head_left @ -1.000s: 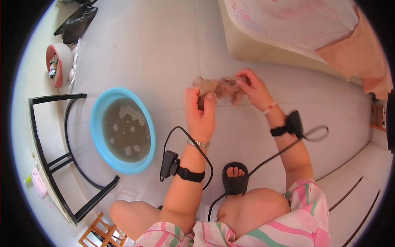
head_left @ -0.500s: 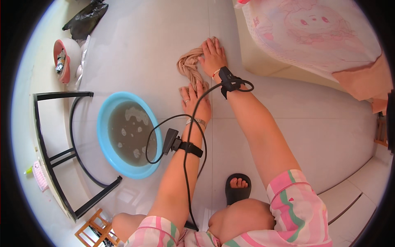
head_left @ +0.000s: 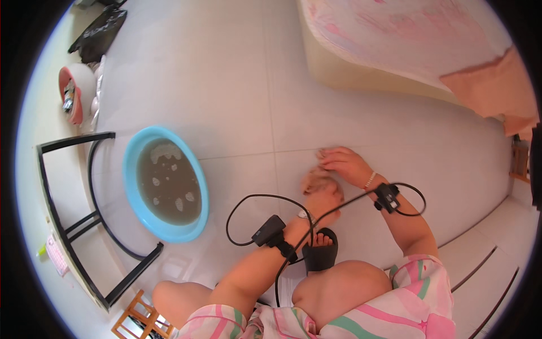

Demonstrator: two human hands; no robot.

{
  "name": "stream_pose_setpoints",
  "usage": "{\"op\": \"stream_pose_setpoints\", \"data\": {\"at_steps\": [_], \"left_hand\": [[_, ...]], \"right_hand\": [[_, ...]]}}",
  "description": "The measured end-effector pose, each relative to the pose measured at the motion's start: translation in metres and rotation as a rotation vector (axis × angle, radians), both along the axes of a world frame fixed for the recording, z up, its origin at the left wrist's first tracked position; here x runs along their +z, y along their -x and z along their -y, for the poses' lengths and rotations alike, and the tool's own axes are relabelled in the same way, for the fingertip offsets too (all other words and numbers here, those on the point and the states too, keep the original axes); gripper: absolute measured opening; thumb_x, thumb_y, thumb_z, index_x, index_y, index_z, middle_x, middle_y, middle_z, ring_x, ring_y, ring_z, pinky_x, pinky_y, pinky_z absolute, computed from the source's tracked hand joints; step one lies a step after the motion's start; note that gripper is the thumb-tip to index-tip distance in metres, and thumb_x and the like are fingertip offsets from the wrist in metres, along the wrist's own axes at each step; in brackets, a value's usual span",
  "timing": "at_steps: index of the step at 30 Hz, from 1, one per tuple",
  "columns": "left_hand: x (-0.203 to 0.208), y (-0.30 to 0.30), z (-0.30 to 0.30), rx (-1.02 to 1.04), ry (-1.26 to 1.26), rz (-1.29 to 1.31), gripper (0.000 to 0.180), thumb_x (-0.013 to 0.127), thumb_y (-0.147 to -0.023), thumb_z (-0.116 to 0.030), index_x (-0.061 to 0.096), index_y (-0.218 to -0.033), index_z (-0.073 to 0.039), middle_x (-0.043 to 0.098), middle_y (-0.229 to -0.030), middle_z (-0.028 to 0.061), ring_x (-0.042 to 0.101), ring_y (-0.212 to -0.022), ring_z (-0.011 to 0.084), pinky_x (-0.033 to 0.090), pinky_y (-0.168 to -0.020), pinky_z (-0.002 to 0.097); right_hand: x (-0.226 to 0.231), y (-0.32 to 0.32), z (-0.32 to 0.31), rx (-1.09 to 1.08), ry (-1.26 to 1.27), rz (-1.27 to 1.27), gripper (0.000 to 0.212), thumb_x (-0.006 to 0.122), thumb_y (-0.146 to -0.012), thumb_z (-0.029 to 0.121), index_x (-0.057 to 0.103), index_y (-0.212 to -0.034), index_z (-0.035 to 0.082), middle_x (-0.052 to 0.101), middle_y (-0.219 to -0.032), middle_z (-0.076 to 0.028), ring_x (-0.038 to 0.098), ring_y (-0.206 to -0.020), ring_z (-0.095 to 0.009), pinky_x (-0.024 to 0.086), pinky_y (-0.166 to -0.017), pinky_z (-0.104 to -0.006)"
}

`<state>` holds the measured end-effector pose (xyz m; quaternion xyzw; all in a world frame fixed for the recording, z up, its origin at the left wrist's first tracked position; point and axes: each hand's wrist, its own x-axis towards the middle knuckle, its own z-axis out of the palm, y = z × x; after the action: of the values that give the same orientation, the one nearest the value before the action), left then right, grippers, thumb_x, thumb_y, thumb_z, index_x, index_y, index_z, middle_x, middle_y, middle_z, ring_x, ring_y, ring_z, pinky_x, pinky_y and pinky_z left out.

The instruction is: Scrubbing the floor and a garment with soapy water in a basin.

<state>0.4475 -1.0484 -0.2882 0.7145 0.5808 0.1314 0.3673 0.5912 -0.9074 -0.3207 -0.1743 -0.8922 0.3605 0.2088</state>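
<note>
A twisted beige cloth (head_left: 316,179) lies bunched on the tiled floor just beyond my slippered foot, mostly covered by my hands. My left hand (head_left: 326,199) is closed round its near part, the fingers somewhat smeared by motion. At the cloth's far end, my right hand (head_left: 349,167) has its fingers pressed together and bent over the fabric. To the left stands a light blue basin (head_left: 131,189) holding murky grey water (head_left: 169,195) with patches of foam. Black straps with small devices sit on both wrists, and a black cable (head_left: 319,219) runs across in front of my left forearm.
A black metal frame (head_left: 68,226) leans by the left wall, near a pink and white bowl (head_left: 72,116) and a black plastic bag (head_left: 99,34). A covered bed or sofa (head_left: 372,82) stands at upper right. My black slipper (head_left: 320,260) is close to my left hand.
Both hands have come back toward my body and to the right, bringing the cloth from the far floor to near my foot. The basin stays on the floor.
</note>
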Motion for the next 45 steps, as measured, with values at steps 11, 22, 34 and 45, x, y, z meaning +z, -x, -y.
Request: {"op": "stream_pose_setpoints", "data": {"at_steps": [11,22,34,45], "left_hand": [[0.054,-0.042,-0.040,0.035,-0.099,0.247,0.029,0.063,-0.074,-0.008,0.065,-0.102,-0.007,0.060,-0.108,0.0123,0.062,-0.094,0.0351,0.054,-0.081,0.0457],[0.005,-0.027,0.000,0.036,0.051,-0.126,0.035,0.067,-0.073,-0.005,0.063,-0.107,-0.002,0.058,-0.116,0.0156,0.058,-0.106,0.0361,0.053,-0.090,0.0448],[0.003,-0.022,-0.006,0.028,-0.066,-0.244,0.035,0.070,-0.074,-0.008,0.066,-0.109,-0.004,0.059,-0.119,0.0132,0.059,-0.107,0.0344,0.054,-0.090,0.0427],[0.004,-0.019,0.032,-0.008,-0.015,-0.156,0.038,0.069,-0.075,-0.008,0.067,-0.112,-0.004,0.058,-0.114,0.0135,0.059,-0.104,0.0342,0.054,-0.089,0.0421]], "right_hand": [[0.017,-0.096,-0.126,-0.559,-0.230,0.117,0.029,0.062,-0.084,0.005,0.071,-0.112,0.008,0.060,-0.131,-0.013,0.052,-0.121,-0.038,0.045,-0.103,-0.0460],[-0.031,0.024,-0.084,-0.511,-0.447,0.124,0.051,0.061,-0.086,0.007,0.055,-0.137,0.005,0.051,-0.145,-0.013,0.047,-0.137,-0.031,0.040,-0.114,-0.0429],[-0.045,-0.001,-0.088,-0.889,-0.452,0.684,0.039,0.055,-0.093,0.019,0.060,-0.132,0.012,0.055,-0.139,-0.011,0.050,-0.131,-0.035,0.044,-0.103,-0.0502],[-0.020,0.048,-0.044,-0.846,-0.354,0.379,0.050,0.062,-0.083,0.011,0.062,-0.133,0.020,0.049,-0.138,-0.012,0.045,-0.130,-0.036,0.041,-0.104,-0.0531]]}}
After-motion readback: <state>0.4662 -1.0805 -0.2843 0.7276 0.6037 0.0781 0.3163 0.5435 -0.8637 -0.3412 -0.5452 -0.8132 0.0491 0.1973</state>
